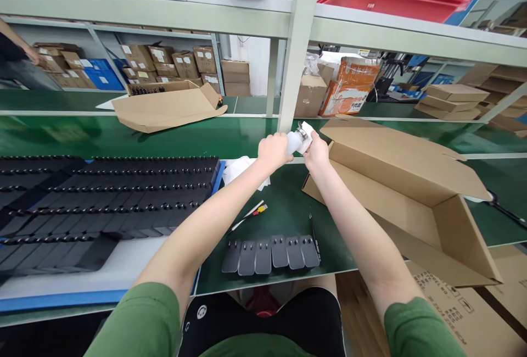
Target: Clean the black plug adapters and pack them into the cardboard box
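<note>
In the fingers of the left hand, grasped at mid-frame: a white bottle; in those of the right hand, pinched by the bottle's metal end: a white wipe. Just behind, the foot of a post; close on the right, the edge of an open carton. Below, between the forearms, bare green bench down to six dark plates near the front edge. On tweezers beside the plates, tiny pale lettering, illegible. At upper right, Chinese characters on an orange box; at lower right, slanted print on a box, unclear.
</note>
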Motion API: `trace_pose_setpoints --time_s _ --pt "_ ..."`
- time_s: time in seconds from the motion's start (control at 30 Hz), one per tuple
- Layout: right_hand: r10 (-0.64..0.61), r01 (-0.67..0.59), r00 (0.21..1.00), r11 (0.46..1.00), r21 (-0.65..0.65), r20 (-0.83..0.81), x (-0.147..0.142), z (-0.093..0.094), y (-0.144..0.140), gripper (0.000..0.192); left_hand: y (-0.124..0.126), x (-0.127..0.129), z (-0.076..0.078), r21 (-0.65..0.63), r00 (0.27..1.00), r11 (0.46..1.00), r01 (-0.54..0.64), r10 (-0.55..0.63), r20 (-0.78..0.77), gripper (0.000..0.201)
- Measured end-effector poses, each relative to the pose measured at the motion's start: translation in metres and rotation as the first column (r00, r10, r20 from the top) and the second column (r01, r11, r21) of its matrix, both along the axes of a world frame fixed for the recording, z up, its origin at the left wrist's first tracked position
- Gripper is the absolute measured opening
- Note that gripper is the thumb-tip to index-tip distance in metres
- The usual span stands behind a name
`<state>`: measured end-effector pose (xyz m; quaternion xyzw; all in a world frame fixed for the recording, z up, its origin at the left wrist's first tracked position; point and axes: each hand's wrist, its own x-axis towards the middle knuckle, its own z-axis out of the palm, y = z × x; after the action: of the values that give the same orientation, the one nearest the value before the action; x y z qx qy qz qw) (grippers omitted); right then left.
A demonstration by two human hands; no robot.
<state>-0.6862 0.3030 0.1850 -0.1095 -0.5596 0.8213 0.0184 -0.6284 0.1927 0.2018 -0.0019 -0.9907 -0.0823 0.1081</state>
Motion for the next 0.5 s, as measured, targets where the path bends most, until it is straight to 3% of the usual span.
trace_pose_setpoints --time_s 0.17,0.27,0.37,0.5 --pt "0.08 0.001 0.971 0.941 0.337 -0.225 0.007 0.008 0.011 0.03 0.0 -0.001 -0.026 0.211 0.999 0.977 -0.042 0.035 0.037 0.052" --pt "0.112 0.008 0.954 0.918 0.398 -0.278 0.007 0.005 0.014 0.038 -0.001 -0.001 -0.029 0.21 0.999 0.977 -0.045 0.04 0.031 0.053" --pt "0.043 0.031 0.969 0.956 0.29 -0.244 0.006 -0.007 0.01 0.036 -0.002 -0.001 -0.017 0.081 1.0 0.997 -0.016 0.015 0.01 0.053" --pt "-0.057 0.053 0.996 0.997 -0.053 -0.07 0.01 -0.024 -0.005 0.018 -0.001 -0.002 0.01 -0.161 0.997 0.984 0.082 -0.081 0.014 0.053"
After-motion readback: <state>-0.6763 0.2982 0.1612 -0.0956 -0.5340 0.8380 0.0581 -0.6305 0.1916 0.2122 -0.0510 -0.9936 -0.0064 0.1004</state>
